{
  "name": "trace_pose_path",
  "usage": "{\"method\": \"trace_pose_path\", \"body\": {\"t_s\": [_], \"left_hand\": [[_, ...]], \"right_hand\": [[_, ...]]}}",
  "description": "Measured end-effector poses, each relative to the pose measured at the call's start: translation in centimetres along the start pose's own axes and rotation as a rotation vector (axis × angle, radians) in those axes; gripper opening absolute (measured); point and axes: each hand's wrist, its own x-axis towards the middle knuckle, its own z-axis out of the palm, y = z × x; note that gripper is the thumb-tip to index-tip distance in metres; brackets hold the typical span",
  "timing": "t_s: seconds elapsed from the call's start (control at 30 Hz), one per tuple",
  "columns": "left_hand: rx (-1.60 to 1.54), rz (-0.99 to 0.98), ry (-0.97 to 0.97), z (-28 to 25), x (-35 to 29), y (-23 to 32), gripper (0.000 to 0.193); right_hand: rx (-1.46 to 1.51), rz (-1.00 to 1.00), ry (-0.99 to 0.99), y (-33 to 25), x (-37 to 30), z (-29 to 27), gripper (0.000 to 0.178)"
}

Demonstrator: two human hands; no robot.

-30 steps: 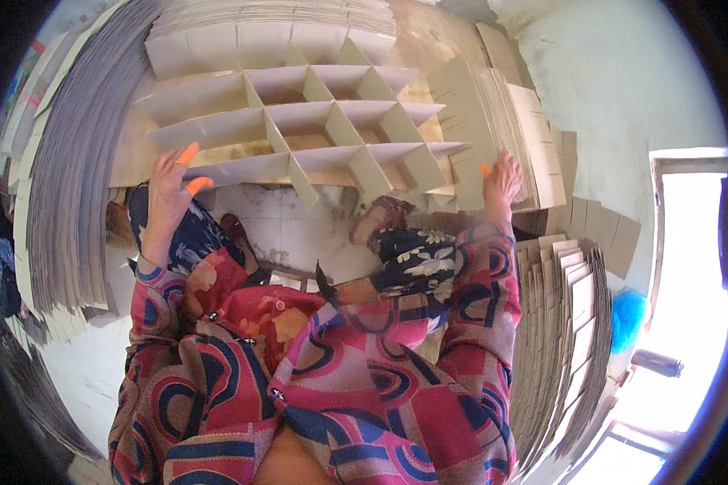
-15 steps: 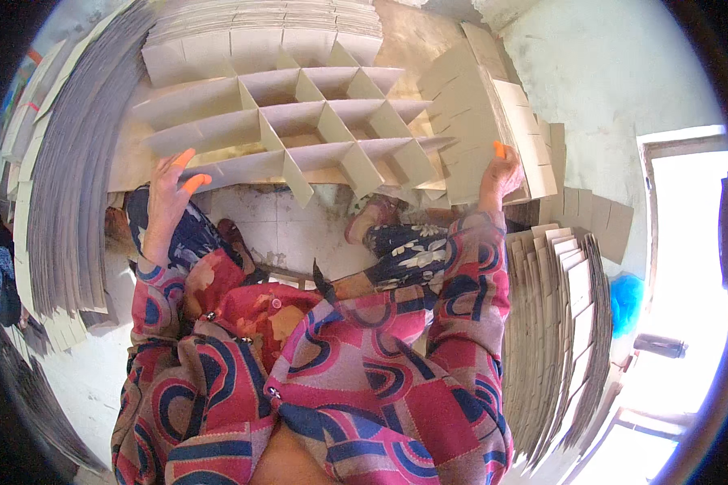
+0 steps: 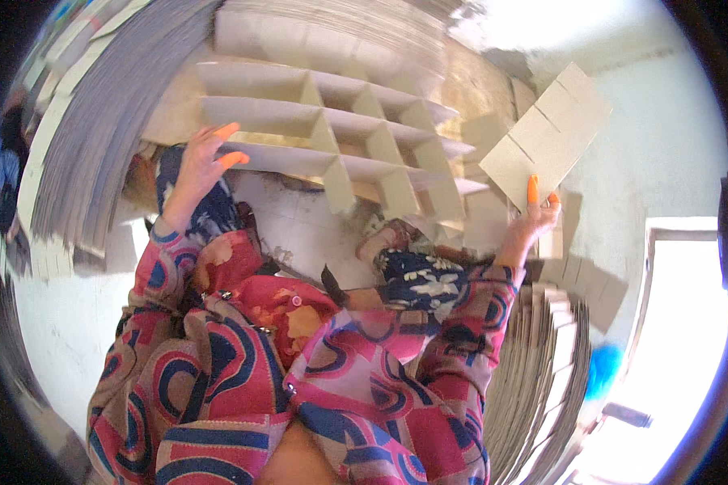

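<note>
A cardboard divider grid (image 3: 356, 164) of interlocked strips stands on a board in front of me, its long strips running out to the left. My left hand (image 3: 192, 171), with orange covers on the thumb and a finger, is open beside the left end of the nearest strip; whether the thumb touches it I cannot tell. At the right, my right hand (image 3: 535, 220) is closed on the lower edge of a slotted cardboard sheet (image 3: 554, 133). The sheet is raised and tilted, and orange covers show on this hand too.
Tall cardboard stacks (image 3: 117, 121) rise at the left, and another stack (image 3: 332, 36) lies behind the grid. More slotted cardboard (image 3: 538, 364) stands at my right, near a blue plastic bag (image 3: 604, 370). A bright doorway (image 3: 687, 323) opens at the far right.
My right hand has lifted a slotted cardboard sheet off the right-hand stack. My left hand stays open near the grid's left end. The whole view has shifted with my head.
</note>
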Motion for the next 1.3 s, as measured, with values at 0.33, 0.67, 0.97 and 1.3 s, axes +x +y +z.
{"method": "trace_pose_path", "body": {"t_s": [0.33, 0.67, 0.97, 1.3], "left_hand": [[-0.126, 0.075, 0.075, 1.4, 0.0, -0.2, 0.032], [-0.224, 0.046, 0.058, 2.2, 0.4, 0.3, 0.015], [-0.197, 0.049, 0.054, 2.2, 0.5, 0.1, 0.014], [-0.194, 0.081, 0.071, 2.5, 0.7, 0.1, 0.018]], "right_hand": [[-0.226, -0.587, -0.794, -7.2, -13.2, 14.0, 0.057], [-0.287, -0.498, -0.919, -7.6, -18.1, 18.9, 0.056], [-0.27, -0.482, -0.942, -7.9, -18.4, 19.4, 0.054], [-0.352, -0.557, -0.936, -8.4, -19.5, 19.3, 0.051]]}}
